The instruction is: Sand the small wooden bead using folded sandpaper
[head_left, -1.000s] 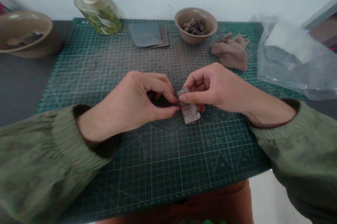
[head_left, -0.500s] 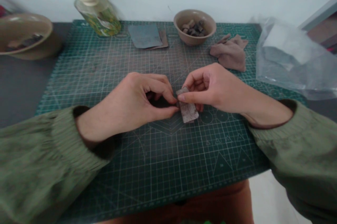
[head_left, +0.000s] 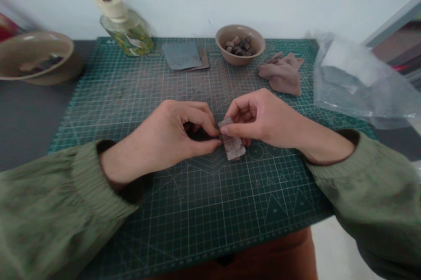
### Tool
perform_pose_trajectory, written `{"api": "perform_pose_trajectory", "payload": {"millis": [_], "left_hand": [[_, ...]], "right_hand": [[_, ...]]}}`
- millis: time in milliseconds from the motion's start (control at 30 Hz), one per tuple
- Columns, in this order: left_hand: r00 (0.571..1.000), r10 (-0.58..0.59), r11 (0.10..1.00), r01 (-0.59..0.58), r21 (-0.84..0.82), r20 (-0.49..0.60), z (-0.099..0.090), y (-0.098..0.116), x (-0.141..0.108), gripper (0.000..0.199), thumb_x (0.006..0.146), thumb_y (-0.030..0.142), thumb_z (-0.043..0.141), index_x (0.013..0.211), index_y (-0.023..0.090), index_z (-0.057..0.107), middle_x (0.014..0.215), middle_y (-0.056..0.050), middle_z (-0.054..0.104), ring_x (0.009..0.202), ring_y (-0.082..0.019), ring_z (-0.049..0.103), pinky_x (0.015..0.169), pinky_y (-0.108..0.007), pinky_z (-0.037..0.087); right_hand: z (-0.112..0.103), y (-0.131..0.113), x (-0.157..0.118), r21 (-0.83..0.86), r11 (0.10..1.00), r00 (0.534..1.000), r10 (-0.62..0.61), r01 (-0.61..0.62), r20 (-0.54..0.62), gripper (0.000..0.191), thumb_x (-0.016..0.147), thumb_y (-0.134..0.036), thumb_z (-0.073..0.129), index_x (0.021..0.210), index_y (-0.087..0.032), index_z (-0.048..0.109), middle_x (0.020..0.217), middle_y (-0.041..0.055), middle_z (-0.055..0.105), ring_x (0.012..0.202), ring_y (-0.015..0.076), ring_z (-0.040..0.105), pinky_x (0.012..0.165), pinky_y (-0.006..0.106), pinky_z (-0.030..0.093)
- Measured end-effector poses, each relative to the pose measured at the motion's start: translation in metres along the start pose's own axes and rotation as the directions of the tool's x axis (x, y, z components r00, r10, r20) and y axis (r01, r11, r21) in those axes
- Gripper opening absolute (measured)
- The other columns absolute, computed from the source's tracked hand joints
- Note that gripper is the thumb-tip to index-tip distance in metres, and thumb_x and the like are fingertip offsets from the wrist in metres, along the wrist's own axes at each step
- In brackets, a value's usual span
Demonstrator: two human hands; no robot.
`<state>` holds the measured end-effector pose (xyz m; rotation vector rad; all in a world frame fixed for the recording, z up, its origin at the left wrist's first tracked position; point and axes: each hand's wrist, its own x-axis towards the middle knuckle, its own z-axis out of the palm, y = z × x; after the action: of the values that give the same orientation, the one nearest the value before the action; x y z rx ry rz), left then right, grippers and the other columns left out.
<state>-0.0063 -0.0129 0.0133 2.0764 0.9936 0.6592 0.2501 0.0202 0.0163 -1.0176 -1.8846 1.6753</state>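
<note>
My right hand pinches a small speckled grey rectangle, apparently a piece of worn sandpaper, between thumb and fingers. Its lower end sticks out toward me below the thumb. From the left, my left hand meets its edge with thumb and forefinger pinched together. Whatever lies between those fingertips is too small and covered to make out. Both hands are over the middle of the green cutting mat.
Sandpaper sheets lie at the back, near a bowl of small brown and dark chunks. A crumpled cloth and a clear plastic bag are right. A reed diffuser and a larger bowl stand left.
The whole view has shifted, so everything sits slightly lower in the picture. Both hands keep their pinch, with the sandpaper in nearly the same place between them.
</note>
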Motion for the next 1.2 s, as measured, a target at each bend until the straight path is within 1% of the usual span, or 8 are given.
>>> {"api": "perform_pose_trajectory", "payload": {"millis": [200, 333, 633, 733, 900, 1067, 1133, 1200], "left_hand": [[1.0, -0.006, 1.0, 0.006, 0.004, 0.006, 0.0, 0.0, -0.001, 0.009, 0.095, 0.024, 0.087, 0.086, 0.022, 0.085, 0.094, -0.002, 0.083, 0.081, -0.015, 0.074, 0.073, -0.027, 0.055], [1.0, -0.003, 1.0, 0.003, -0.001, 0.002, 0.0, -0.001, -0.001, 0.009, 0.096, 0.024, 0.086, 0.086, 0.022, 0.085, 0.095, -0.002, 0.082, 0.081, -0.015, 0.074, 0.072, -0.027, 0.054], [1.0, 0.012, 1.0, -0.012, 0.011, 0.007, 0.0, -0.002, -0.002, 0.009, 0.097, 0.025, 0.087, 0.088, 0.023, 0.085, 0.096, -0.003, 0.083, 0.082, -0.016, 0.075, 0.075, -0.029, 0.056], [1.0, 0.01, 1.0, -0.01, 0.019, 0.002, 0.0, -0.002, -0.002, 0.009, 0.097, 0.026, 0.087, 0.088, 0.023, 0.085, 0.097, -0.003, 0.083, 0.083, -0.016, 0.075, 0.076, -0.029, 0.057], [1.0, 0.021, 1.0, -0.021, 0.007, 0.006, -0.001, -0.003, -0.001, 0.011, 0.097, 0.028, 0.088, 0.088, 0.022, 0.086, 0.097, -0.003, 0.083, 0.085, -0.015, 0.076, 0.074, -0.026, 0.057], [0.998, 0.067, 0.997, -0.067, 0.029, 0.006, -0.001, -0.001, -0.001, 0.009, 0.099, 0.028, 0.087, 0.092, 0.023, 0.088, 0.1, -0.005, 0.084, 0.087, -0.016, 0.078, 0.076, -0.026, 0.059], [0.993, 0.117, 0.992, -0.117, 0.052, 0.004, -0.001, 0.003, -0.002, 0.004, 0.099, 0.026, 0.086, 0.099, 0.025, 0.09, 0.105, -0.006, 0.086, 0.093, -0.018, 0.08, 0.083, -0.028, 0.063], [0.985, 0.17, 0.985, -0.17, 0.041, 0.001, -0.001, 0.009, -0.003, 0.009, 0.099, 0.022, 0.086, 0.105, 0.027, 0.091, 0.111, -0.006, 0.089, 0.1, -0.02, 0.083, 0.091, -0.03, 0.066]], "right_hand": [[0.001, -0.001, 0.001, 0.001, 1.0, 1.0, 0.006, -0.006, 0.014, 0.026, 0.086, -0.03, 0.101, 0.089, -0.016, 0.08, 0.074, 0.003, 0.083, 0.06, 0.014, 0.074, 0.053, 0.021, 0.057], [0.001, -0.002, 0.001, 0.016, 1.0, 1.0, 0.006, -0.006, -0.031, 0.027, 0.086, -0.03, 0.101, 0.088, -0.016, 0.079, 0.073, 0.0025, 0.082, 0.059, 0.0139, 0.073, 0.053, 0.022, 0.057], [0.001, 0.0, 0.002, -0.023, 1.0, 1.0, -0.015, 0.015, 0.001, 0.026, 0.088, -0.033, 0.101, 0.089, -0.018, 0.079, 0.073, 0.0017, 0.082, 0.06, 0.0147, 0.073, 0.053, 0.024, 0.055], [0.001, -0.001, 0.002, -0.023, 0.999, 0.988, -0.033, 0.03, -0.152, 0.032, 0.088, -0.038, 0.102, 0.086, -0.02, 0.076, 0.071, 0.0018, 0.081, 0.058, 0.016, 0.071, 0.053, 0.028, 0.057], [-0.005, -0.009, 0.001, -0.011, 0.995, 0.912, -0.095, 0.099, -0.398, 0.037, 0.086, -0.047, 0.105, 0.085, -0.022, 0.078, 0.079, 0.0032, 0.082, 0.062, 0.0168, 0.069, 0.057, 0.031, 0.061], [-0.01, -0.013, 0.001, -0.067, 0.992, 0.866, -0.129, 0.11, -0.484, 0.036, 0.086, -0.047, 0.105, 0.083, -0.021, 0.08, 0.078, 0.0041, 0.079, 0.063, 0.0162, 0.067, 0.055, 0.031, 0.058], [-0.011, -0.013, 0.001, -0.073, 0.991, 0.858, -0.133, 0.112, -0.496, 0.034, 0.088, -0.046, 0.103, 0.083, -0.02, 0.081, 0.077, 0.0036, 0.079, 0.061, 0.0157, 0.066, 0.054, 0.031, 0.056], [-0.011, -0.013, 0.001, -0.073, 0.991, 0.853, -0.135, 0.114, -0.505, 0.034, 0.088, -0.045, 0.103, 0.083, -0.021, 0.081, 0.075, 0.0027, 0.078, 0.059, 0.0152, 0.064, 0.052, 0.031, 0.055]]}}
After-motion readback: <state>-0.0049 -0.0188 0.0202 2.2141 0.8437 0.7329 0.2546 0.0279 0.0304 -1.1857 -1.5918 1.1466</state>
